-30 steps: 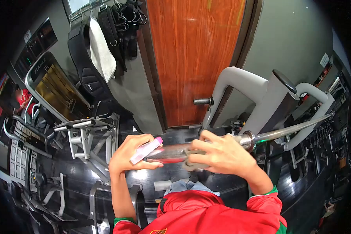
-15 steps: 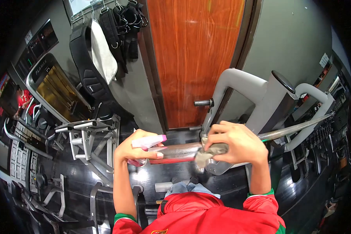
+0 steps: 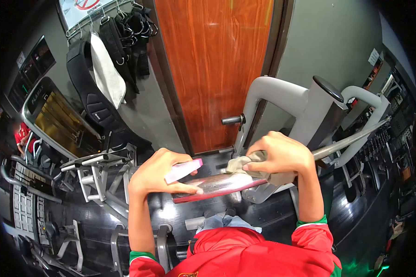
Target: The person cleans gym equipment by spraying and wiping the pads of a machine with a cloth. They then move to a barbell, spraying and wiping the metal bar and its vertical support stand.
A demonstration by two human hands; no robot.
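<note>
My left hand [image 3: 159,173] is closed around a spray bottle [image 3: 184,171] with a white and pink trigger head. The bottle's body is mostly hidden behind the fingers. The thumb of that hand rests against the near end of a shiny metal bar sleeve [image 3: 217,185], which has a reddish reflection along its lower side. My right hand [image 3: 279,157] grips a crumpled grey-beige cloth [image 3: 239,165] and presses it on top of the sleeve. Beyond this hand, the thinner bar [image 3: 351,138] slants up to the right.
A grey machine frame [image 3: 282,99] with a peg [image 3: 232,120] stands before a wooden door [image 3: 212,69]. Black straps and a white towel [image 3: 107,74] hang at left, above a white-framed machine [image 3: 94,171]. A person in red [image 3: 23,136] is at far left.
The cloth has gone from being wrapped round the sleeve to lying over its top, baring more metal. My left hand has shifted slightly left, and the whole view has swung a little.
</note>
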